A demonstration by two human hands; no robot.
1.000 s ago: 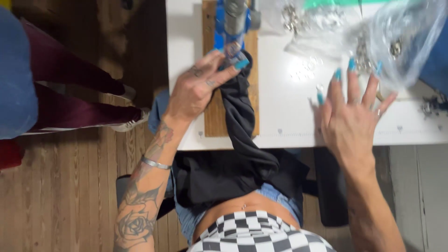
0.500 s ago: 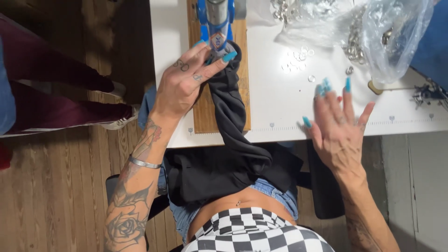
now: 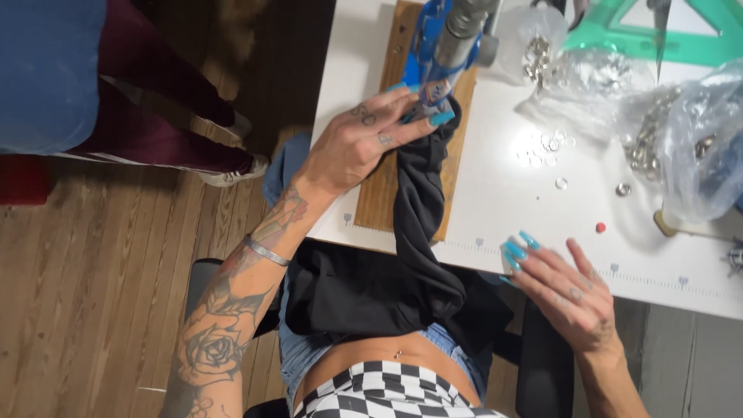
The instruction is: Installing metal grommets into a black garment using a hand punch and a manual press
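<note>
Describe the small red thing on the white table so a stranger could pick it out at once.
Start at the white table and the wooden board under the black fabric. Move right, past the scattered silver metal rings, toward the table's near edge. The tiny red bead-like dot lies alone there, the only red piece among silver ones.

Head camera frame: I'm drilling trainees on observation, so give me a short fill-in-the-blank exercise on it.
1. The left hand presses the ____ fabric against the blue press.
2. The press stands on a ____ board.
3. The right hand hovers at the white table's ____ edge.

Missing words: black; wooden; near
</note>
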